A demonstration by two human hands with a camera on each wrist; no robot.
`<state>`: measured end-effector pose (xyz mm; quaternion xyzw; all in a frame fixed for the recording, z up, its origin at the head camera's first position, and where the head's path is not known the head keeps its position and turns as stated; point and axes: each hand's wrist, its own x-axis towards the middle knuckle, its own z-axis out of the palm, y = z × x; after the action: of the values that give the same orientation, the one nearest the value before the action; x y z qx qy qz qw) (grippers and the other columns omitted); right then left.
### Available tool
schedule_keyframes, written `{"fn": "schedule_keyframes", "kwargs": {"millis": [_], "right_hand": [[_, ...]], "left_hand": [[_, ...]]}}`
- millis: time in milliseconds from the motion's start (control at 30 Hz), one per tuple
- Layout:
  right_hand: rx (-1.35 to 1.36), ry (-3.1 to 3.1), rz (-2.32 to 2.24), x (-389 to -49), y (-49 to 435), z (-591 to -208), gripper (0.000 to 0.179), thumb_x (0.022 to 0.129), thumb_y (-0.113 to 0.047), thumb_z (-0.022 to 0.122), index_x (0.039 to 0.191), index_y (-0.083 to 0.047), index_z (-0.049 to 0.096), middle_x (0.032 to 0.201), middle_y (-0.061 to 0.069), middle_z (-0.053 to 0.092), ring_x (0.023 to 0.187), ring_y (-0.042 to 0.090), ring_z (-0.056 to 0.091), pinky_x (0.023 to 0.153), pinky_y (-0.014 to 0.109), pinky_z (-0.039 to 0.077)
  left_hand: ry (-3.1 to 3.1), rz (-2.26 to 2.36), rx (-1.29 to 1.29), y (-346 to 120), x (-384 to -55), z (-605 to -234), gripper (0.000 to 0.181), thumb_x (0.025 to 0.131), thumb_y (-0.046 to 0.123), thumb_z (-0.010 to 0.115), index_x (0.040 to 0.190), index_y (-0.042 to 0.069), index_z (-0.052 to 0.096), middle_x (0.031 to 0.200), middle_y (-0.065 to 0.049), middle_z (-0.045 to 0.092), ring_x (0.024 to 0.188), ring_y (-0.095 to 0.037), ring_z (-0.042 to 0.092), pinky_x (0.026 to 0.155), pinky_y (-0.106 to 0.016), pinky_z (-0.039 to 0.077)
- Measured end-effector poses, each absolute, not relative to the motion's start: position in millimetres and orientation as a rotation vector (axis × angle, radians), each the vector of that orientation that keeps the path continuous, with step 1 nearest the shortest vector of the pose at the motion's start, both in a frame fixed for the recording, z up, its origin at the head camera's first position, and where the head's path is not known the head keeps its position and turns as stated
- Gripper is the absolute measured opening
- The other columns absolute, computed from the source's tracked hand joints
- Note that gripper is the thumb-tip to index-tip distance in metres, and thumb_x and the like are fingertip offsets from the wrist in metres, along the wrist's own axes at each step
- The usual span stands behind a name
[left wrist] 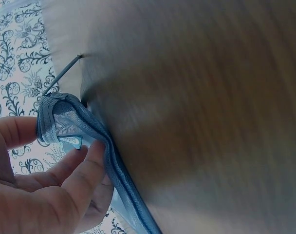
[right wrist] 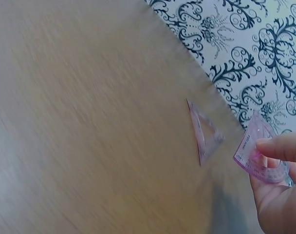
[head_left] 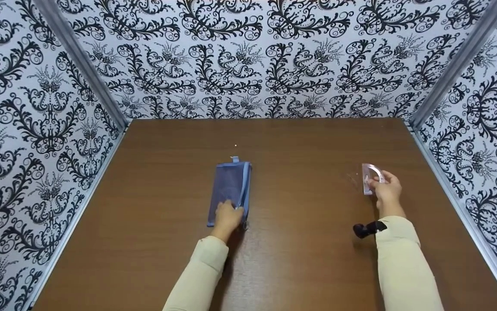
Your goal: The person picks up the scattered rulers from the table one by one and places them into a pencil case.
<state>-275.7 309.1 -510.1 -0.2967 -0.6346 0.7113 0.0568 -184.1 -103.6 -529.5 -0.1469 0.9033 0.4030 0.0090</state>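
A blue mesh zip pouch (head_left: 226, 181) lies lengthwise near the middle of the table. My left hand (head_left: 229, 216) grips its near end. In the left wrist view the pouch's zipper edge (left wrist: 120, 170) runs along the fingers, and the thumb is on the other side of the bunched mesh. Over the table's right side, my right hand (head_left: 388, 190) pinches a clear pink-tinted protractor (right wrist: 257, 163) between thumb and fingers. A clear pinkish set square (right wrist: 198, 136) lies flat on the table to the left of that hand.
The brown wooden table (head_left: 300, 259) has metal rails (head_left: 455, 190) along its sides. Walls with a black-and-white scroll pattern (head_left: 248, 60) stand behind it and on both sides. A black wrist camera (head_left: 367, 229) sticks out from the right sleeve.
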Motion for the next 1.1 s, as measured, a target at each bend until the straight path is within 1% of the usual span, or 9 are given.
{"fn": "schedule_keyframes", "kwargs": {"millis": [200, 467, 567, 700, 933, 1100], "right_hand": [[-0.860, -1.948, 2.176, -280, 297, -510, 0.062, 0.085, 0.014, 0.058, 0.142, -0.003, 0.039, 0.094, 0.000, 0.053, 0.076, 0.005, 0.055, 0.072, 0.017, 0.051], [-0.789, -1.993, 2.156, -284, 281, -508, 0.064, 0.084, 0.015, 0.059, 0.142, 0.002, 0.038, 0.088, -0.003, 0.055, 0.074, 0.004, 0.054, 0.069, 0.017, 0.049], [-0.781, -2.009, 2.163, -285, 275, -507, 0.064, 0.084, 0.014, 0.059, 0.143, 0.001, 0.037, 0.089, -0.002, 0.055, 0.076, 0.004, 0.054, 0.068, 0.017, 0.049], [-0.750, -2.043, 2.170, -287, 267, -506, 0.063, 0.085, 0.014, 0.058, 0.143, 0.001, 0.037, 0.093, 0.000, 0.054, 0.078, 0.005, 0.053, 0.067, 0.017, 0.049], [-0.718, -2.118, 2.138, -290, 252, -509, 0.060, 0.084, 0.013, 0.060, 0.140, 0.003, 0.041, 0.103, 0.007, 0.054, 0.080, 0.007, 0.053, 0.069, 0.017, 0.049], [-0.666, -2.178, 2.100, -291, 239, -512, 0.059, 0.084, 0.011, 0.061, 0.139, 0.004, 0.042, 0.109, 0.013, 0.054, 0.085, 0.010, 0.051, 0.070, 0.016, 0.047]], "left_hand": [[2.832, 1.273, -0.439, -103, -183, -529, 0.035, 0.085, 0.017, 0.062, 0.109, -0.009, 0.062, 0.108, -0.027, 0.057, 0.105, -0.044, 0.055, 0.089, -0.053, 0.045], [2.844, 1.255, -0.430, -103, -183, -529, 0.036, 0.085, 0.017, 0.060, 0.109, -0.010, 0.062, 0.110, -0.027, 0.055, 0.106, -0.046, 0.054, 0.091, -0.052, 0.044], [2.849, 1.254, -0.431, -103, -184, -529, 0.035, 0.084, 0.017, 0.061, 0.108, -0.009, 0.062, 0.108, -0.027, 0.056, 0.105, -0.045, 0.054, 0.091, -0.051, 0.045], [2.840, 1.260, -0.432, -103, -184, -530, 0.036, 0.084, 0.017, 0.061, 0.109, -0.009, 0.062, 0.109, -0.026, 0.055, 0.105, -0.045, 0.054, 0.090, -0.052, 0.045], [2.827, 1.271, -0.442, -102, -184, -529, 0.034, 0.085, 0.018, 0.061, 0.108, -0.008, 0.062, 0.109, -0.026, 0.055, 0.104, -0.044, 0.055, 0.089, -0.052, 0.045], [2.815, 1.280, -0.450, -104, -184, -528, 0.035, 0.086, 0.018, 0.060, 0.110, -0.008, 0.061, 0.110, -0.026, 0.055, 0.105, -0.044, 0.055, 0.090, -0.052, 0.045]]}}
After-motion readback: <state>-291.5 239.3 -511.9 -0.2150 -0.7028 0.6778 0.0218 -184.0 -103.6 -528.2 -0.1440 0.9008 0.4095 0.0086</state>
